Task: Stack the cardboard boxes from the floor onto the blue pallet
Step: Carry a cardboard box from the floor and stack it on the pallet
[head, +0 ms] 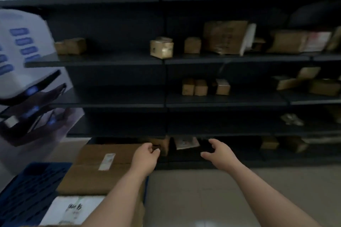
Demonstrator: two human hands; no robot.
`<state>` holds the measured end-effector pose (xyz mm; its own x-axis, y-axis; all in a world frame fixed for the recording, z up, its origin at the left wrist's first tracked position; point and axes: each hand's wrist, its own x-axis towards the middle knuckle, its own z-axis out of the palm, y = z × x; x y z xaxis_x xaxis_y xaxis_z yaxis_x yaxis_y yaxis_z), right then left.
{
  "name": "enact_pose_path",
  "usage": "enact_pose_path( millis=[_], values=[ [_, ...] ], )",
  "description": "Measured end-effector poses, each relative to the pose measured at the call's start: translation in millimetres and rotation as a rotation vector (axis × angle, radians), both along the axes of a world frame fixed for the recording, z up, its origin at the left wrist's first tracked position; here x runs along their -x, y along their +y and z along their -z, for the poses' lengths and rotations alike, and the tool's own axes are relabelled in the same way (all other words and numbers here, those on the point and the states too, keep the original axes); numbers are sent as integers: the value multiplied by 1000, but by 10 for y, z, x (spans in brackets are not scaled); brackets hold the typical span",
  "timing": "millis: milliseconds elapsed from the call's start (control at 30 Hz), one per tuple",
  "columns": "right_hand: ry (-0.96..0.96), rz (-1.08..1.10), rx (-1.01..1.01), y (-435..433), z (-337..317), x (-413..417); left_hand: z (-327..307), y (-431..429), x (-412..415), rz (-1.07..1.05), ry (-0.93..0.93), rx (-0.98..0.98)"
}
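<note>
Head view, blurred throughout: two bare forearms reach forward over the pale beige floor (203, 193) towards a dark, many-tiered metal shelving unit (114, 61) that carries scattered small brown cartons. The left hand (146, 155) hangs with its fingers loosely curled and grasps nothing; it sits over the far right corner of a large flat brown cardboard box (88, 177). The right hand (216, 150) is released too, thumb and fingers spread apart in the air, near the shelving's lowest tier and touching nothing that can be made out. The large box, with a white rectangular label (107, 161) on its top, lies on the blue slatted plastic pallet (27, 190) along the pallet's right edge. Just beside it, towards the pallet's near edge, sits a white-topped box with dark markings (73, 208). The pallet's left part shows bare slats. A small brown cardboard carton (163, 144) stands under the bottom shelf, just beyond the left hand.
</note>
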<state>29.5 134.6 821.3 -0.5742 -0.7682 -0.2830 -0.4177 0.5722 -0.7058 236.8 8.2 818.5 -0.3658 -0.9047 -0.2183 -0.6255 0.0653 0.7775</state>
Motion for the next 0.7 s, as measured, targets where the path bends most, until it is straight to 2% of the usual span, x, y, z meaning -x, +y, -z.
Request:
enact_pose_path(
  millis=[233, 700],
  values=[
    [9, 406, -46, 1651, 211, 952, 97, 1024, 1592, 356, -36, -34],
    [-22, 932, -142, 4847, 670, 2474, 658, 3833, 4362, 871, -88, -132]
  ],
)
